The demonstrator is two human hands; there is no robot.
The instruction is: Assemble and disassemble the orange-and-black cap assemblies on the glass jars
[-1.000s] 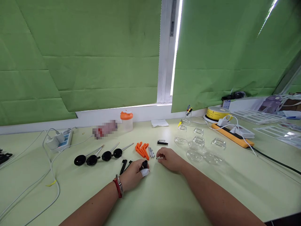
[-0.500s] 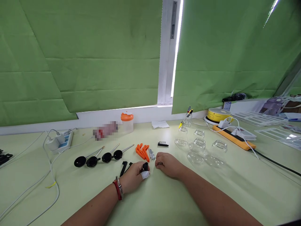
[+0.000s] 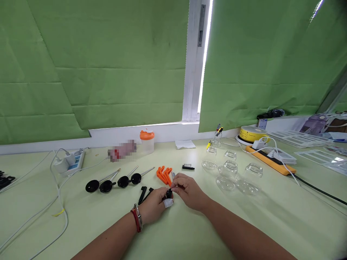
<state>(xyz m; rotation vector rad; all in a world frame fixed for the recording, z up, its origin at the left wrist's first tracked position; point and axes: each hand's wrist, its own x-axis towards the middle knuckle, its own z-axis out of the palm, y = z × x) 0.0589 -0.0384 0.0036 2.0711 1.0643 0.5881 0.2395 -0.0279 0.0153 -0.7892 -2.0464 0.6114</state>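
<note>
A small black plastic part [image 3: 169, 194] is gripped in my left hand [image 3: 155, 203], whose thumb has a white wrap. The fingertips of my right hand [image 3: 188, 190] are pinched together at the top of that part; whatever they hold is too small to make out. Just beyond are several orange bent levers [image 3: 164, 175] and some metal pins [image 3: 173, 174], partly hidden by my right hand. Black strip-shaped pieces [image 3: 142, 195] lie beside my left hand. Further back is a black piece with a spring [image 3: 188, 167].
Several black round lids with metal rods [image 3: 107, 185] lie to the left. On the right stand clear glass bottles [image 3: 230, 173] and an orange power strip [image 3: 271, 160]. An orange-lidded cup [image 3: 147, 142] is at the back; white cables [image 3: 58, 187] cross the left side.
My right hand has moved left from the table by the pins to the black part in my left hand. The left hand stays nearly in place.
</note>
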